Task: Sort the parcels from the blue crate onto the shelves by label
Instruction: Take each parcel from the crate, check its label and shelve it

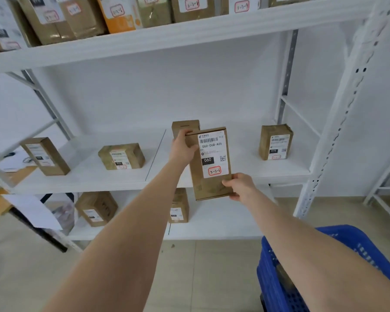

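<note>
Flat brown parcel (208, 163) held up in front of the middle shelf (131, 181), not yet on it. Left hand (183, 147) gripping its top corner, right hand (240, 186) gripping its bottom corner. Label marked 3-3-6. Could slip from two thin corner grips. Could knock the small box (185, 127) just behind. Could land in the wrong spot.

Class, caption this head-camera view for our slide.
Both hands, left hand and right hand, hold parcel 3-3-6 before the middle shelf.

Blue crate (286, 287) cut by edge
</note>
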The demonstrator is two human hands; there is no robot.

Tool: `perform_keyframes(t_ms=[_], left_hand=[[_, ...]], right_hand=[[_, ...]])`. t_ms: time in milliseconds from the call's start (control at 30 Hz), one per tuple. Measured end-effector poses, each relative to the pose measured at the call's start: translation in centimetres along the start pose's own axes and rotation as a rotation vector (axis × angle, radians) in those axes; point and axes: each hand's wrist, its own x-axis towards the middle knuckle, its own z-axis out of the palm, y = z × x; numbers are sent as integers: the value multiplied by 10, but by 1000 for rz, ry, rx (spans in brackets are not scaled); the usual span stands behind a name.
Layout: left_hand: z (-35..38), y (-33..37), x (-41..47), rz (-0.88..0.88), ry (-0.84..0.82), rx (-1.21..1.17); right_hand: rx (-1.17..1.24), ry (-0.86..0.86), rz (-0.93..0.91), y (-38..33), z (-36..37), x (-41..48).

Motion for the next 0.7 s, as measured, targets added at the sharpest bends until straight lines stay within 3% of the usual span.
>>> perform_keyframes(t_ms=[200,433,700], left_hand=[[-51,-35,49,-12,26,-18],[-101,-99,132,-11,-32,-6],[-120,-163,192,-17,-163,-28]], right_hand=[[-273,34,-171,-25,74,28],[-307,81,-211,-49,177,65],[-264,187,-138,-44,251,106]])
